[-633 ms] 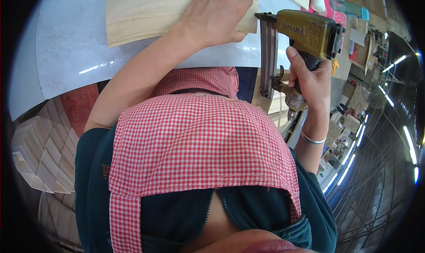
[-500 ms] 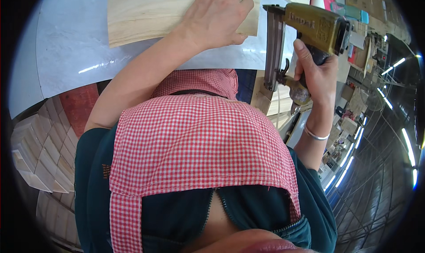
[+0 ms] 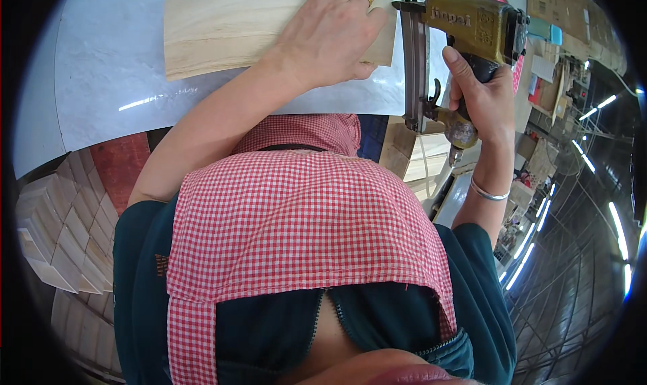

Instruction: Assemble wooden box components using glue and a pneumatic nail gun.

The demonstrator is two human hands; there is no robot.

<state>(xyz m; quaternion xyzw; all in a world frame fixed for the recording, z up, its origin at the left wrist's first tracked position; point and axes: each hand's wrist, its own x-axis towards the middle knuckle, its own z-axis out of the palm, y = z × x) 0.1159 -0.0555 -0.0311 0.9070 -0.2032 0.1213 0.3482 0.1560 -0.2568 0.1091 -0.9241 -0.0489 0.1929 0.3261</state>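
Observation:
A pale wooden board [image 3: 222,31] lies across the light bluish-grey tabletop. My left hand [image 3: 333,38], with a ring on one finger, grips its right part, thumb at the near edge. Some fingertips are cut off by the upper edge of the picture. In my right hand [image 3: 484,102] is a gold and black nail gun [image 3: 465,24], fingers wrapped round its dark handle. The gun's nose points left at the board's right end. Whether the nose touches the wood, I cannot tell.
Stacked wooden pieces [image 3: 64,223] stand low on the left, beside a dark red panel [image 3: 121,169]. More pale boards [image 3: 428,159] sit below the table's edge at right. A turquoise container [image 3: 544,31] and cardboard [image 3: 556,8] are behind the nail gun.
The nail gun in my right hand has moved slightly up and left, its nose now closer to the board's right end. My left hand keeps its grip on the board.

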